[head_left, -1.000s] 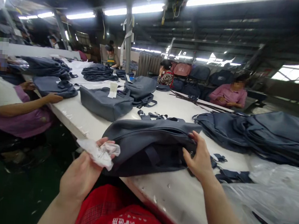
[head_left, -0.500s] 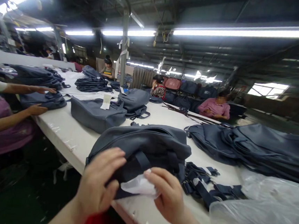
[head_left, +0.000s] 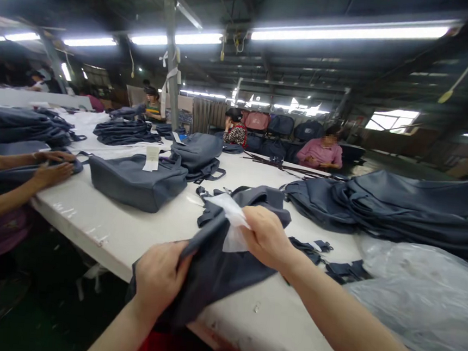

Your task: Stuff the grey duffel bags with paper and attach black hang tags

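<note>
Head view: the dark blue bag (head_left: 236, 271) lies at the near edge of the white table (head_left: 295, 317), slumped, its seven o'clock corner hanging past the rim. Taking the bag as the dial, the left hand (head_left: 161, 278) is clamped on its fabric at eight o'clock, thumb over the fold; the right hand (head_left: 267, 236), apart from it at two, pinches a thin white sheet (head_left: 234, 235) that lies across the bag. Whether that is cloth or film, I cannot tell. The limp fabric probably handles best with the left grip firm and pulling gently outward, so the surface under the sheet stays taut; a light right pinch should avoid bunching. Resting more of the bag on the tabletop would likely steady it, clear of the loose straps (head_left: 344, 270) at three o'clock.
</note>
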### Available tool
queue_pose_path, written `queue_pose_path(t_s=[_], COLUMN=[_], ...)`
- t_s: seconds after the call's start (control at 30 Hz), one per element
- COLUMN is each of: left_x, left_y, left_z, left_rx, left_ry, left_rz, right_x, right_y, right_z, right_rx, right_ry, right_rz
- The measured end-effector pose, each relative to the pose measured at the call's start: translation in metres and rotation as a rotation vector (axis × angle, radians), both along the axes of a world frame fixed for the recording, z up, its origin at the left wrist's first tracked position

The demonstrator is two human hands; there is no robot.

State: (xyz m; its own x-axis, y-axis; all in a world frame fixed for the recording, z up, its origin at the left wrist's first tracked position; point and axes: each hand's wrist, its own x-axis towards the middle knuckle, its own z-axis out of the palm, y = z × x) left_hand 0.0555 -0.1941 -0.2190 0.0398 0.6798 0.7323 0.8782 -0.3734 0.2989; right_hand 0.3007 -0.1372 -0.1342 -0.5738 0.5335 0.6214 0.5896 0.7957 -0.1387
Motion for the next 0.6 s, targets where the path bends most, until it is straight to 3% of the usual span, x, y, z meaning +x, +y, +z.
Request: queue_pose_path(t_s=[0.07, 0.13, 0.23, 0.3, 0.37, 0.43, 0.6], left_x=[0.008, 0.008, -0.006, -0.016, -0.02, -0.015, 0.007], left_y=[-0.018, -0.022, -0.001, 0.019, 0.031, 0.031, -0.005], left_z=[0.003, 0.011, 0.019, 0.019, 0.017, 0.019, 0.032], left_rx=[0.008, -0.108, -0.387, -0.481, -0.495, -0.474, -0.365], left_ry=[-0.039, -0.157, -0.378, -0.549, -0.708, -0.762, -0.417], left_rz=[-0.077, -0.046, 0.039, 0.03, -0.003, -0.016, 0.105], right_x=[0.011, 0.014, 0.008, 0.002, -0.004, -0.012, -0.047], right_y=[-0.029, -0.055, -0.084, -0.088, -0.078, -0.057, -0.005], right_z=[0.008, 0.008, -0.008, -0.025, -0.04, -0.052, -0.066], right_rx=[0.055, -0.056, -0.318, -0.441, -0.504, -0.481, -0.315], right_ry=[0.064, -0.041, -0.351, -0.49, -0.48, -0.313, 0.124], right_rz=[0.069, 0.177, 0.286, 0.314, 0.303, 0.232, 0.045])
